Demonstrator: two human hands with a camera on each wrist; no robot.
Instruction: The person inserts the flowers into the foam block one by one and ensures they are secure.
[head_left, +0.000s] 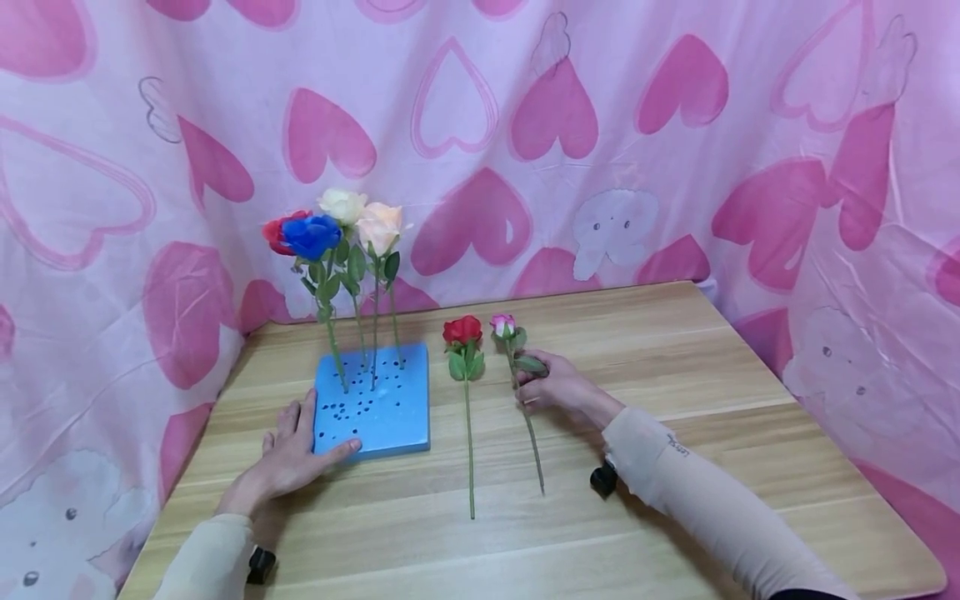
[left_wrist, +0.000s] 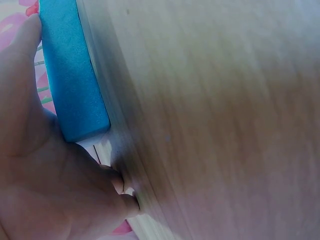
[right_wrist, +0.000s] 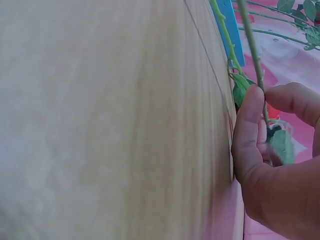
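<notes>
My left hand (head_left: pixel 288 450) rests against the near left corner of a blue foam block (head_left: pixel 405 421) dotted with small holes. Its thumb lies along the block's front edge, and the other fingers stretch along the left side. In the left wrist view the block's side (left_wrist: pixel 75 75) sits between thumb and fingers. My right hand (head_left: pixel 558 385) pinches the stem of a pink-and-white artificial rose (head_left: pixel 503 325) between thumb and fingertips, just below its leaves. The right wrist view shows the pinched stem (right_wrist: pixel 254 55) close up. Left of it lies a red rose (head_left: pixel 462 330), bloom away from me.
Upright in the block's far part stand a blue rose (head_left: pixel 311 237), a red one (head_left: pixel 277 233) partly behind it, a white one (head_left: pixel 342 205) and a peach one (head_left: pixel 379 227). A pink heart-patterned curtain (head_left: pixel 465 108) surrounds the wooden table (head_left: pixel 675 350).
</notes>
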